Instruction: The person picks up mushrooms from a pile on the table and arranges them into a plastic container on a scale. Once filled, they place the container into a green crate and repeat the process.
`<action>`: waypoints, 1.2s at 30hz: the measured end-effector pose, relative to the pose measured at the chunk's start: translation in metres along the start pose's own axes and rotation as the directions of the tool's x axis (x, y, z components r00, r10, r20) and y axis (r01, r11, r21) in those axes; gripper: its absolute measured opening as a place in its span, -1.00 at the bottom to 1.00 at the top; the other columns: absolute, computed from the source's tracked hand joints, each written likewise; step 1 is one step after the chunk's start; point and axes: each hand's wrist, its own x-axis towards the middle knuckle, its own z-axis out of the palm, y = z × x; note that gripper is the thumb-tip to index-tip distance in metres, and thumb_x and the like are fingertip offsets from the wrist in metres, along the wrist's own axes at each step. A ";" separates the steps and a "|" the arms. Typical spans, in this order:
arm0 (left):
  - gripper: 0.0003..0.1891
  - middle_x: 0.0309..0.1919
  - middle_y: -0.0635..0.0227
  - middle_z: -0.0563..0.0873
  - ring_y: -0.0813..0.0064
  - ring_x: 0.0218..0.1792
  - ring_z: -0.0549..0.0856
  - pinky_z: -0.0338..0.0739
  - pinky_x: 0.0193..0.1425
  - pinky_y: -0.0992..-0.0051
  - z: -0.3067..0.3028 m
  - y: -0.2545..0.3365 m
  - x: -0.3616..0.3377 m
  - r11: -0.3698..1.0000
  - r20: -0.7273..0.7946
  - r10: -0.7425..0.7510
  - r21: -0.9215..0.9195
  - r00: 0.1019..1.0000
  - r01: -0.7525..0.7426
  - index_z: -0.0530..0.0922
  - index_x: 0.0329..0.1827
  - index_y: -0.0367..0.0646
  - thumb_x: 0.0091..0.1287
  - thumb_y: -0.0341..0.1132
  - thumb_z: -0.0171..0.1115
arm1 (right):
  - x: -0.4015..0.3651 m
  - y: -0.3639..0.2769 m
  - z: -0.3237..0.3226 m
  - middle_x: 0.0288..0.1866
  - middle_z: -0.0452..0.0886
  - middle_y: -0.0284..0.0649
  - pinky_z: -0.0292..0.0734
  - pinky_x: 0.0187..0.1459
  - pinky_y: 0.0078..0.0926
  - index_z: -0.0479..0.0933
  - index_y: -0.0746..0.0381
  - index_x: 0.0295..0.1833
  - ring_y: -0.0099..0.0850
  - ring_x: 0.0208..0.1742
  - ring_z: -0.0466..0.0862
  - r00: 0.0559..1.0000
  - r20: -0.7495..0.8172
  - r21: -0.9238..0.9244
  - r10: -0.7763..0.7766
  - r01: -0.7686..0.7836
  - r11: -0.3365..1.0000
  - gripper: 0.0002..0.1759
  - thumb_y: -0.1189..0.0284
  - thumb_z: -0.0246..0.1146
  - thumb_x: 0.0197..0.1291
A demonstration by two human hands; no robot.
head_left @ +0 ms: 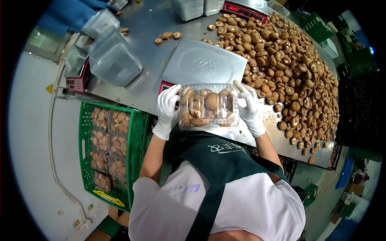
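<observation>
Between my two white-gloved hands is a clear plastic box (209, 106) of brown mushrooms, its lid over them. The fingers of my left hand (167, 110) press on the box's left end. At its right end, my right hand (250, 107) grips the corner, thumb and fingers against the plastic. The box is held in front of my dark apron, at the near edge of the metal table. Just beyond it lies the bare metal plate of a scale (205, 62), whose red body is partly hidden behind the box and my left hand.
A large mushroom pile (281, 68) covers the table's right side. Stacked empty boxes (114, 58) stand at the left, near another red scale (76, 82). Below them, a green crate (134, 156) holds several filled boxes. A further scale (245, 12) stands at the back.
</observation>
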 end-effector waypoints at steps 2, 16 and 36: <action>-0.66 0.04 0.16 0.64 0.14 0.04 0.61 0.46 0.10 0.22 -0.006 0.001 -0.003 1.000 -0.023 0.008 0.030 1.000 -0.008 0.45 -0.25 -0.16 -0.05 -0.34 0.41 | 0.001 -0.002 0.004 0.14 0.63 -0.16 0.50 0.02 -0.39 0.39 0.15 -0.22 -0.24 0.07 0.60 1.000 -0.004 0.014 -0.027 0.027 1.000 -0.53 0.57 0.48 -0.26; -0.01 0.40 0.30 0.30 0.41 0.36 0.35 0.33 0.40 0.41 -0.056 0.042 -0.020 -0.298 0.565 -0.602 -0.815 0.565 0.497 0.06 0.50 -0.20 -0.03 -0.54 0.43 | -0.058 0.018 0.059 0.23 0.47 -0.06 0.51 0.15 -0.34 0.34 0.28 0.28 -0.32 0.19 0.53 0.710 0.623 0.663 0.328 -0.702 0.260 -0.49 0.50 0.26 0.21; -0.33 -0.20 0.18 0.70 0.37 -0.19 0.70 0.57 -0.09 0.42 -0.340 0.046 -0.342 -0.094 -0.258 -0.866 -0.757 -0.428 0.646 0.59 0.01 -0.39 0.23 0.17 0.24 | -0.015 -0.098 0.106 -0.11 0.72 -0.22 0.55 -0.09 -0.64 0.58 0.35 -0.14 -0.63 -0.20 0.63 0.361 0.932 0.237 0.013 -0.639 0.731 -0.88 0.54 0.26 0.25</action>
